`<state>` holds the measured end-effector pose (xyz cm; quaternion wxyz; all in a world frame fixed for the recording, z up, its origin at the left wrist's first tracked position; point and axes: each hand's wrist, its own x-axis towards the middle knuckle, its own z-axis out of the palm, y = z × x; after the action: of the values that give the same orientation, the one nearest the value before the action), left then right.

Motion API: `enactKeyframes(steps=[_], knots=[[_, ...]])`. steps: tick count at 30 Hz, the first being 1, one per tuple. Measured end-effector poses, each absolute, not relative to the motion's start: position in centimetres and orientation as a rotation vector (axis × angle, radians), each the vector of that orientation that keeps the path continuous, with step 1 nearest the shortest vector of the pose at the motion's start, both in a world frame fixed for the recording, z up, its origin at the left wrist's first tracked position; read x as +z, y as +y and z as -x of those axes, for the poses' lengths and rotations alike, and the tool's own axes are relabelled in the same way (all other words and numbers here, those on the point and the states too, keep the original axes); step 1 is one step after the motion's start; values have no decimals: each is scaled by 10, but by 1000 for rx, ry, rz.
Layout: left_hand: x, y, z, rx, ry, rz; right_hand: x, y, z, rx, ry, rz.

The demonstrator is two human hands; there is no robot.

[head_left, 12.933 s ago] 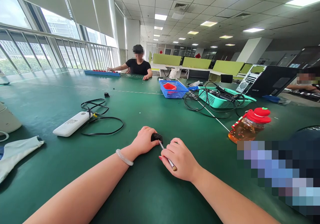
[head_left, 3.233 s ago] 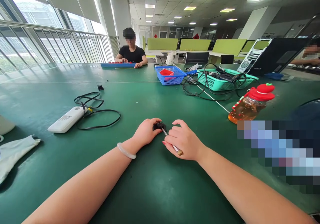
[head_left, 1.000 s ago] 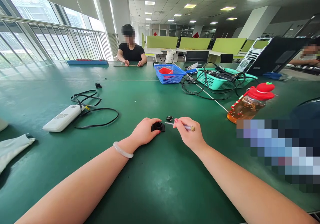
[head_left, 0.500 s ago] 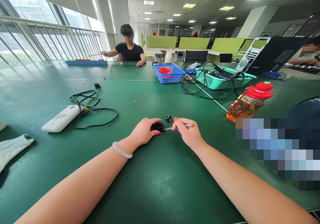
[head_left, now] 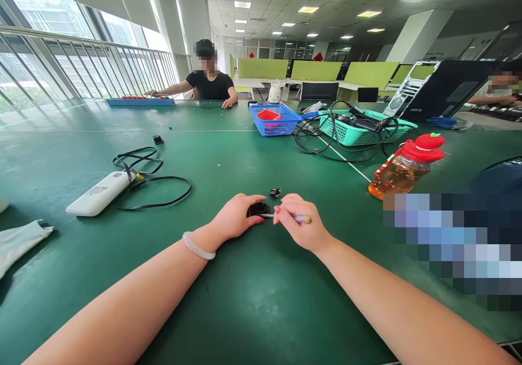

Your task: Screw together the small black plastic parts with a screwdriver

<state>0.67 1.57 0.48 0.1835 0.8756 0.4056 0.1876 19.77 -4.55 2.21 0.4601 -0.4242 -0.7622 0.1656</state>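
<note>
My left hand (head_left: 233, 216) is closed around a small black plastic part (head_left: 258, 209), thumb on the near side and fingers on the far side, pressing it to the table. In my right hand (head_left: 305, 224) a slim screwdriver (head_left: 300, 218) with a pale, see-through handle lies almost flat. Its metal shaft points left and its tip meets the right end of the black part; the exact contact is too small to make out. Just beyond, between both hands, sits a small black piece with shiny metal bits (head_left: 275, 192).
A white power bank (head_left: 98, 195) with a black cord lies left. A red-lidded bottle (head_left: 402, 172) stands right. Behind are a blue basket (head_left: 275, 128), a green basket (head_left: 340, 132) with cables, and a tilted computer case (head_left: 448, 90). A person (head_left: 212, 85) sits across the green table (head_left: 212, 310).
My right hand has shifted slightly left and down, bringing the screwdriver further onto the black part, its handle now flatter. My left hand stays nearly still. The person opposite has stretched an arm toward the blue tray.
</note>
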Motion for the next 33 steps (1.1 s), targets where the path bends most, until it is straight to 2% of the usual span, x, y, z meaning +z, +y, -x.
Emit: enactKeyframes(steps=[4, 10, 15, 19, 26, 30, 33], knots=[[4, 16, -7, 545, 1125, -2477, 25, -44, -203, 321, -1725, 1151], [4, 15, -7, 572, 1145, -2446, 25, -40, -202, 387, -1753, 1200], [8, 11, -7, 762, 1121, -2472, 23, -40, -204, 435, -1713, 1174], [11, 10, -7, 904, 1300, -2493, 22, -35, -213, 413, -1420, 1225], [8, 14, -4, 601, 1731, -2457, 7, -12, -230, 563, -1192, 1397], [8, 12, -6, 675, 1704, -2473, -1, -4, -232, 595, -1197, 1405], [8, 10, -7, 706, 1494, -2550, -2, -4, -231, 601, -1205, 1428]])
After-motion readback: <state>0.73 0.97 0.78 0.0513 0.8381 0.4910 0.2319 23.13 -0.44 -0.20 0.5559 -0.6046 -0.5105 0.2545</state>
